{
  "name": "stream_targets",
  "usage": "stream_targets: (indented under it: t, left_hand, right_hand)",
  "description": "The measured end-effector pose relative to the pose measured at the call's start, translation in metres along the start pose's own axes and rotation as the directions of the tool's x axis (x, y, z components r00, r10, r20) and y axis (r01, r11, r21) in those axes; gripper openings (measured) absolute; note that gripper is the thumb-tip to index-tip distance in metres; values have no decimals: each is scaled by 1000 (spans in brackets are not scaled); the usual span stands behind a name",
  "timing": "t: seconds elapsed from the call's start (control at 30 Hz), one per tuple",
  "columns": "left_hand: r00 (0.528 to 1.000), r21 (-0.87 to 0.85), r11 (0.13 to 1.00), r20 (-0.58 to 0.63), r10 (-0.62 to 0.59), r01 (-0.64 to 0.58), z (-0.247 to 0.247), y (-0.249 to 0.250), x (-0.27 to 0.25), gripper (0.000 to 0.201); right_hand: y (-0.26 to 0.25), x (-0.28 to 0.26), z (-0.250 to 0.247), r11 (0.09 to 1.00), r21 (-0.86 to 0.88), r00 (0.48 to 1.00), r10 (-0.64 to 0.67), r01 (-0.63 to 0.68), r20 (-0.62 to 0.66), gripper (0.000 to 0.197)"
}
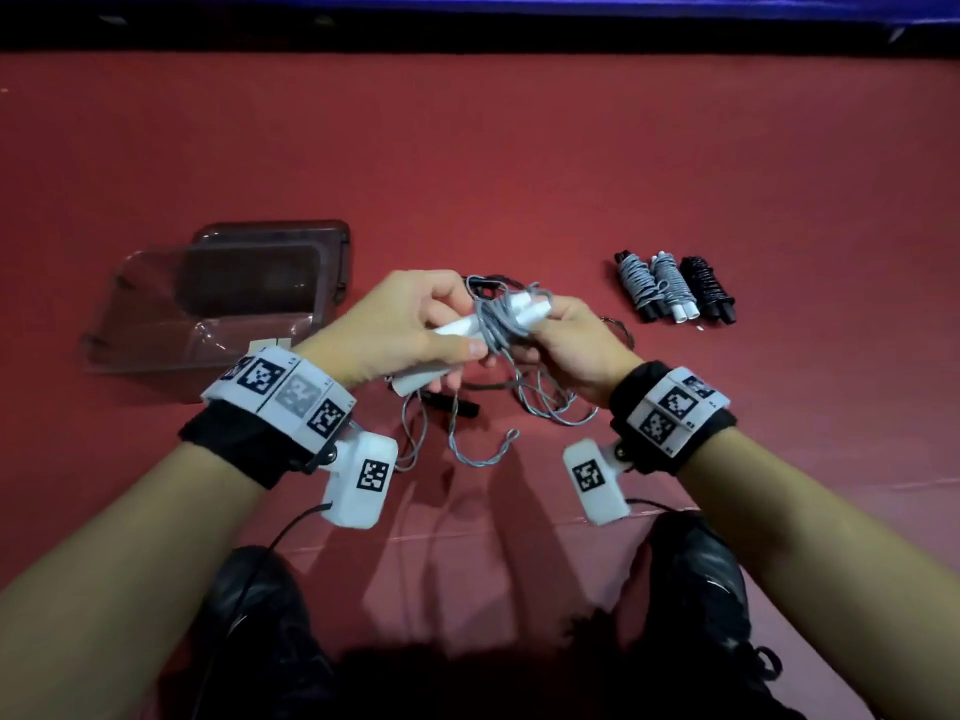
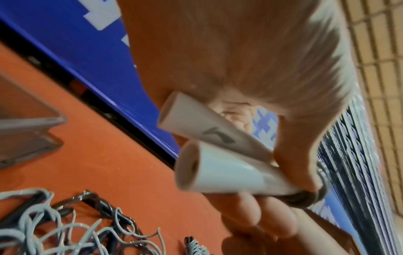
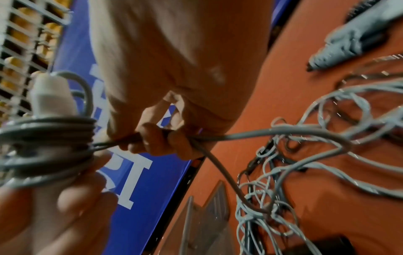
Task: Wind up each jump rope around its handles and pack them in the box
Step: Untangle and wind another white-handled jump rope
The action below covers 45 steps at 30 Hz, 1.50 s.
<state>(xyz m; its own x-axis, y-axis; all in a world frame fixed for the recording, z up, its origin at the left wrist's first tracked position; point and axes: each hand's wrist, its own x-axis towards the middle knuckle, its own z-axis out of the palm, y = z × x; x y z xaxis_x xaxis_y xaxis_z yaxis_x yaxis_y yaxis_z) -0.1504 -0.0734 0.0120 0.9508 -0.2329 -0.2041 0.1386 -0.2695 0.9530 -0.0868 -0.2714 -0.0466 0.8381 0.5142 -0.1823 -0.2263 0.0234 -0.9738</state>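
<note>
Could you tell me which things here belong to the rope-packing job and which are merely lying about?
Job:
white handles, held by left hand
grey rope, pulled by right hand
three wound ropes
clear box
black-handled rope

Lying about:
red floor mat
blue barrier

We saw the right hand (image 3: 174, 134) pinching the thin grey rope cord (image 3: 250, 136) coiled round the white plastic handles (image 3: 51, 98)

A dull red, smooth mat floor (image 1: 519, 163) spreads out underfoot. Along the far edge of that floor runs a black strip (image 1: 467, 42), and just beyond it a blue padded banner with white lettering (image 3: 135, 172). Above the banner stands a pale grid of wire mesh (image 2: 379, 69).
</note>
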Motion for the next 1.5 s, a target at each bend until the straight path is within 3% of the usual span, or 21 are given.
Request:
stream_targets:
  t: [0.13,0.23,0.4,0.63,0.73,0.9,1.03,1.1,1.27,1.37,1.4,1.5]
  left_hand:
    - [952,-126,985,-268,-149,119,-2,-12,12,23]
    - [890,-247,946,-351,-290,211,-4,-26,18,42]
    - [933,-178,979,-326,-150,95,6,-25,16,27]
    - [916,-43,996,-390,-90,80,11,-27,20,22]
    - [916,45,995,-394,-68,94,12,-28,21,26]
    - [906,-15,994,-411,-101,104,13,-27,16,25]
    - [887,25,994,-454,-85,108,12,-31,16,21]
    - [881,136,980,-468,-65,145,12,-36,18,24]
    - [845,450,851,-535,14,271,12,-40,18,35]
    - [857,481,827,-515,-3,292,12,-41,18,34]
    - [862,502,810,-507,-8,303,12,-42,18,33]
    - [880,596,748,-473,32,293,12,-38,17,30]
  right_hand:
    - [2,-5,12,997,-72,996,30,-24,81,21]
    - [-7,-15,27,985,-154,995,83,-73,58,25]
    - [-8,-18,37,979,-194,987,33,-64,-157,49]
    - [-6,-7,27,886,-463,985,-68,-13,-158,63]
    - [-8,-6,25,797,-603,990,-75,-14,-122,60]
    - [-6,-8,25,805,-594,995,-59,-1,-82,54]
    - [-8,-8,26,741,-672,999,-25,2,-25,35]
    - [-10,-9,26,672,-740,999,-19,32,25,36]
    - [-16,-14,21,377,-894,970,-93,243,224,34]
    - [-20,-11,16,127,-943,948,-131,306,290,36]
    - [-21,-11,16,100,-946,946,-140,308,293,36]
    - [-30,-12,19,132,-933,939,-117,336,322,30]
